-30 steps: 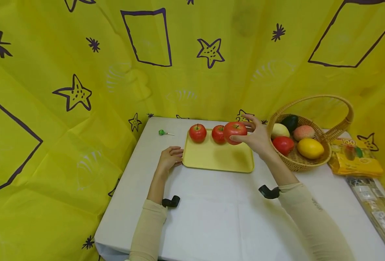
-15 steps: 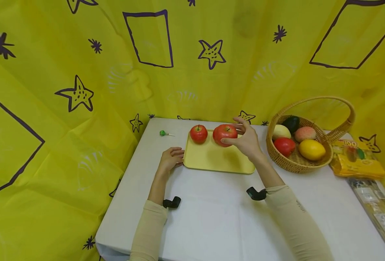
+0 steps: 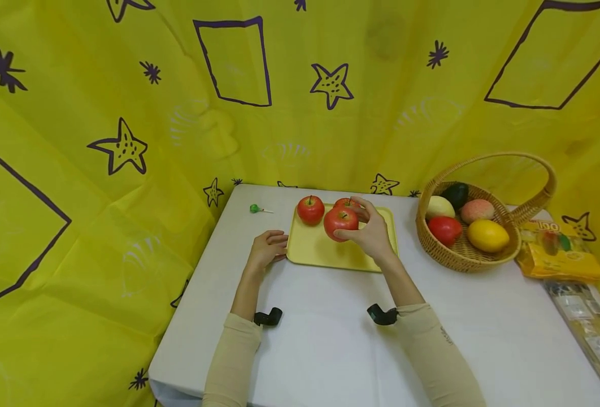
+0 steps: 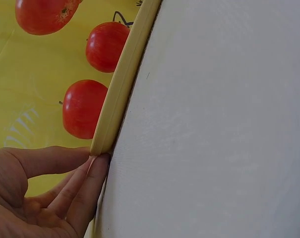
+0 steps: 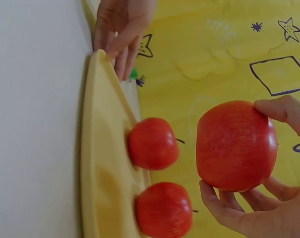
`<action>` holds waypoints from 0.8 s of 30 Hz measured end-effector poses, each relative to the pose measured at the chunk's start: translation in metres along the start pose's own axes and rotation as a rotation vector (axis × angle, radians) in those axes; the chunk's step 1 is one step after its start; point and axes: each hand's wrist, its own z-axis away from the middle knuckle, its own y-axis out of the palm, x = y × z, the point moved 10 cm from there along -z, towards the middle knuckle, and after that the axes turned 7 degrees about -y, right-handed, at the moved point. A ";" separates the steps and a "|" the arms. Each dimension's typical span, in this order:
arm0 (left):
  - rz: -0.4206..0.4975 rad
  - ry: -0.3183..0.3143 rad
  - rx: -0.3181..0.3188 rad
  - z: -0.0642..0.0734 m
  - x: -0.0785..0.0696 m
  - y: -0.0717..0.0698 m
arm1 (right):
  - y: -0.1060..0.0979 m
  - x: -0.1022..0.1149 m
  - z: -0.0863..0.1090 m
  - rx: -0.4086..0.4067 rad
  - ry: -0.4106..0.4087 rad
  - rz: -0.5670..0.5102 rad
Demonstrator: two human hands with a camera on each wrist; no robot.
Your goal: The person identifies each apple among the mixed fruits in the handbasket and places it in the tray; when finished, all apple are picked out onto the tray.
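Observation:
My right hand [image 3: 373, 237] holds a red apple [image 3: 341, 224] above the yellow tray [image 3: 310, 249]. In the right wrist view, thumb and fingertips grip this apple [image 5: 236, 146] from opposite sides, clear of the tray. Two more red apples stand on the tray near its back edge: one at the left [image 3: 310, 210], the other [image 3: 347, 202] partly hidden behind the held one. At the tray's left edge, my left hand [image 3: 266, 249] pinches the rim. The left wrist view shows its thumb and fingertips meeting at the tray's corner [image 4: 102, 144].
A wicker basket [image 3: 462, 263] with several fruits, among them a yellow lemon [image 3: 488, 235], stands to the right. Beside it lie a yellow packet [image 3: 559, 257] and a clear-wrapped pack [image 3: 585, 322]. A green lollipop [image 3: 254, 208] lies at the back left of the white table [image 3: 320, 339].
My right hand has carried the apple left and toward me, over the tray's middle. The apple behind it shows again after being covered. My left hand stays at the tray's edge.

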 end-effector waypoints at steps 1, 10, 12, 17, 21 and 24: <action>0.005 -0.002 0.000 0.000 0.000 0.000 | 0.004 -0.001 0.001 0.001 0.001 -0.005; 0.012 -0.001 -0.004 0.001 0.000 -0.001 | 0.038 -0.013 0.002 0.033 0.000 -0.037; 0.011 -0.006 -0.003 0.001 0.000 0.000 | 0.043 -0.014 0.002 0.038 -0.004 -0.040; 0.009 -0.011 -0.004 0.001 0.001 0.000 | 0.052 -0.018 0.002 0.043 -0.017 -0.024; 0.010 -0.008 -0.006 0.001 0.000 0.001 | 0.058 -0.023 0.002 0.042 -0.010 -0.022; 0.008 -0.005 -0.005 0.001 0.000 0.002 | 0.063 -0.027 0.003 0.044 -0.003 -0.031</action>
